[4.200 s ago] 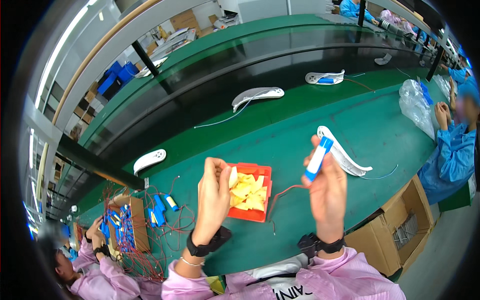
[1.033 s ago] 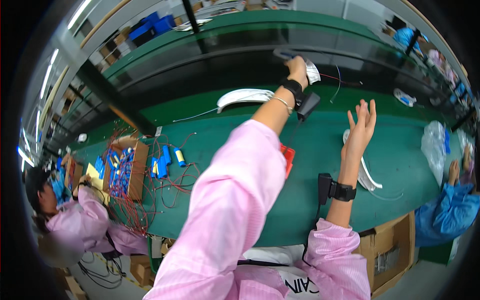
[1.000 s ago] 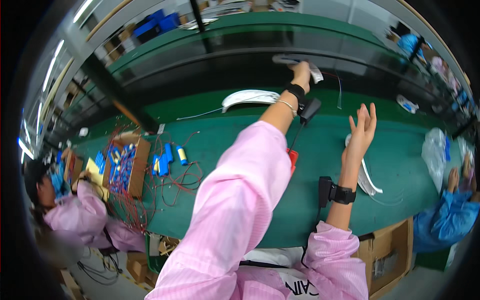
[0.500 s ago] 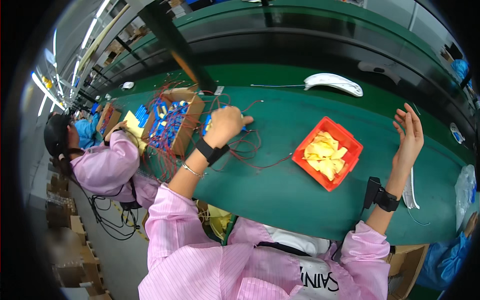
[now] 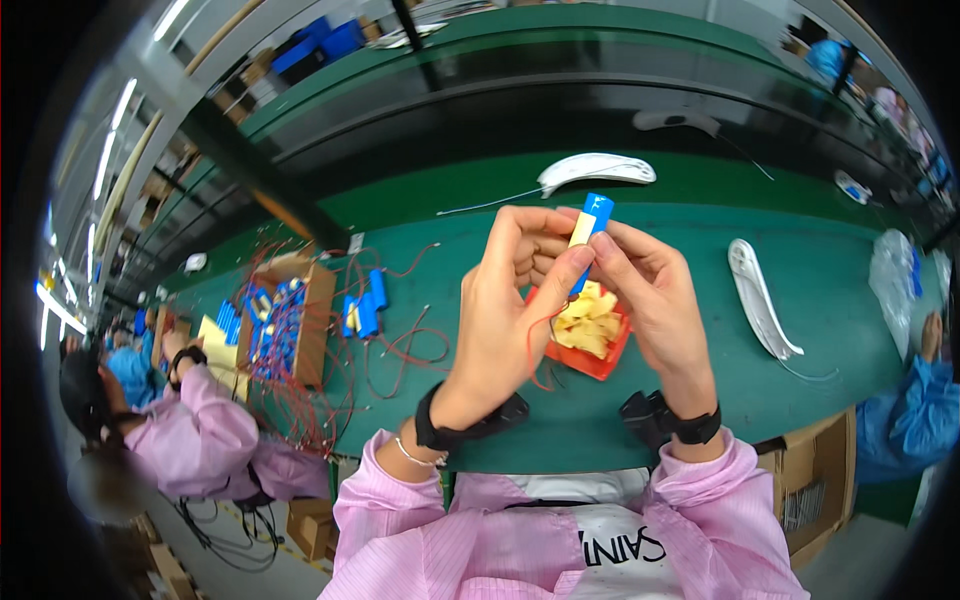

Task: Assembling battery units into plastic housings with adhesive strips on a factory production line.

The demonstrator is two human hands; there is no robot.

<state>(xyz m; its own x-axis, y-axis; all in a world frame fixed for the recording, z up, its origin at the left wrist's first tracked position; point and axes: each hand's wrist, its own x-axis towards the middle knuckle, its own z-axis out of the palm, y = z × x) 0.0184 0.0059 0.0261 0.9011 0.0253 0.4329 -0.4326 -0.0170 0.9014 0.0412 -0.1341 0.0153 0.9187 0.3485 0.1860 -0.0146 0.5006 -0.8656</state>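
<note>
A blue cylindrical battery pack (image 5: 597, 212) with a pale yellow strip on its side is held tilted in front of me. My left hand (image 5: 510, 305) pinches it between thumb and fingers, a red wire hanging below. My right hand (image 5: 655, 300) also grips it, its thumb against the lower part. Behind and beneath the hands, a red plastic bin (image 5: 592, 364) holds crumpled yellow pieces (image 5: 590, 328); the hands partly hide it. To the left, several loose blue battery packs (image 5: 366, 310) with red wires lie on the green table (image 5: 490, 430).
A cardboard box (image 5: 319, 320) full of wired blue packs stands at left, beside a person in a pink sleeve (image 5: 190, 440). White curved shells (image 5: 605, 170) (image 5: 758, 300) lie beyond the bin and to the right. At far right are a clear plastic bag (image 5: 890, 285) and a blue sleeve (image 5: 905, 410).
My left hand has come from the loose packs at left to the middle with a battery pack. My right hand has moved in from the right and taken hold of it too.
</note>
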